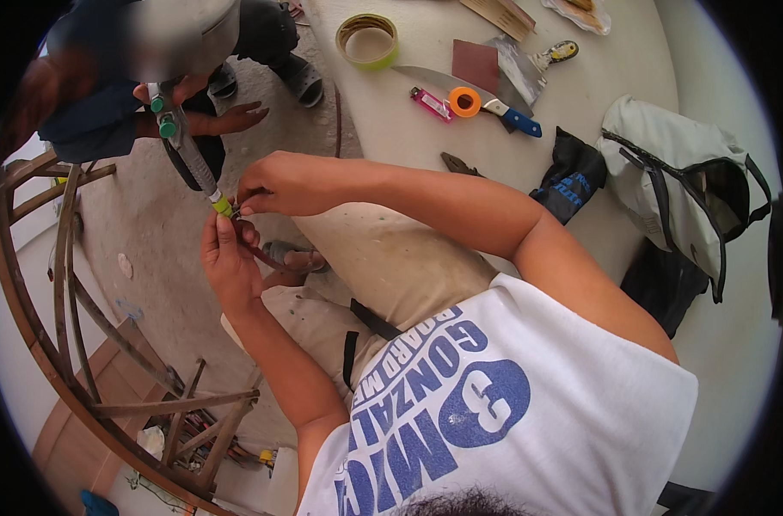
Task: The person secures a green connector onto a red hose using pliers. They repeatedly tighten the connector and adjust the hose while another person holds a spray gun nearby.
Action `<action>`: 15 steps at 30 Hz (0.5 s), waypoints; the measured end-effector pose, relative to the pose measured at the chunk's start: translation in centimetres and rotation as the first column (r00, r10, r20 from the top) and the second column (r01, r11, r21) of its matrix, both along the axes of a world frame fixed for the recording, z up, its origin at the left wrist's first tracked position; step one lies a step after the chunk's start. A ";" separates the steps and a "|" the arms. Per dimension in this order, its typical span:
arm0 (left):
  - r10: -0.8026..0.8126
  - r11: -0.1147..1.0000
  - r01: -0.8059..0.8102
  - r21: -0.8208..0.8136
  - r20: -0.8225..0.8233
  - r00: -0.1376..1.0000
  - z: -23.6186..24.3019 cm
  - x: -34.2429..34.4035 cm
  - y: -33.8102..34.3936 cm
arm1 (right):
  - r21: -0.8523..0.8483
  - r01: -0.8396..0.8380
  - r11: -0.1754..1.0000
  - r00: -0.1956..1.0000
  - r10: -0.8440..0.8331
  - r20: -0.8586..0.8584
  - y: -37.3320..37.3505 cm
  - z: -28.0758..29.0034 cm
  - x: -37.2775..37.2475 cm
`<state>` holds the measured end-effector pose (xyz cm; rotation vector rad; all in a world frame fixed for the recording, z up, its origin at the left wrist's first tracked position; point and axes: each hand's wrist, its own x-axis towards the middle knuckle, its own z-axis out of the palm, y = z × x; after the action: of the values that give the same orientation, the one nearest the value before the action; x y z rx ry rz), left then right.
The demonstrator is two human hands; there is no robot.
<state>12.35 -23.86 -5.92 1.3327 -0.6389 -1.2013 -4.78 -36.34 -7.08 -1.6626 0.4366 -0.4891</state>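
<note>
A grey tool [185,153] with green knobs angles down to a yellow-green fitting [222,205]. My left hand [228,254] grips that fitting from below, with the thumb along it. My right hand [288,182] has its fingers pinched just beside the fitting, at a small thin piece too small to name. A dark reddish hose [269,258] runs down from the join. A co-worker's hand [185,88] is at the upper part of the tool, and their other hand [236,119] hangs nearby with fingers extended.
The pale surface [383,129] at right bears tape [365,56], a knife [520,120], orange roll [464,102], pink lighter [430,104], scraper [561,52], pliers [460,165] and a white bag [671,172]. A wooden frame [21,284] stands at left; the co-worker's sandalled foot [297,82] is beyond.
</note>
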 end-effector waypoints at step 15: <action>-0.054 0.998 0.051 -0.043 -0.074 0.996 1.2 -0.4 -0.1 | 0.295 -0.157 0.943 0.984 0.124 0.127 -0.8 -2.7 1.6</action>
<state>11.99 -24.00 -4.73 1.2374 -0.6444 -1.2687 -3.17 -37.13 -9.76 -1.3518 0.2947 -0.3811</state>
